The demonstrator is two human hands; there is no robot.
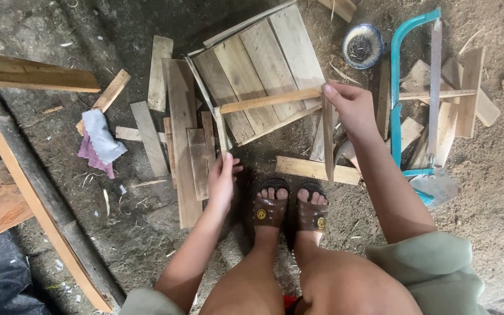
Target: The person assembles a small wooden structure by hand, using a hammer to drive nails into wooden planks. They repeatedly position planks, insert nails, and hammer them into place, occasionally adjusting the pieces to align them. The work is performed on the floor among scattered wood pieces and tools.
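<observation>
A small frame of thin wooden slats point(270, 100) is held up in front of me over the dirt floor. My left hand point(223, 182) grips the bottom of its left upright slat. My right hand point(350, 105) pinches the top of its right upright slat point(327, 140), where the cross slat meets it. Behind the frame lies a panel of several planks point(263, 64) nailed side by side. My two feet in brown sandals point(290, 209) stand just below the frame.
Loose wood offcuts point(173, 134) lie to the left, with a white and pink cloth point(99, 143). A teal bow saw point(415, 87) rests on scraps at the right, beside a bowl of nails point(361, 45). Long planks point(30, 73) cross the left side.
</observation>
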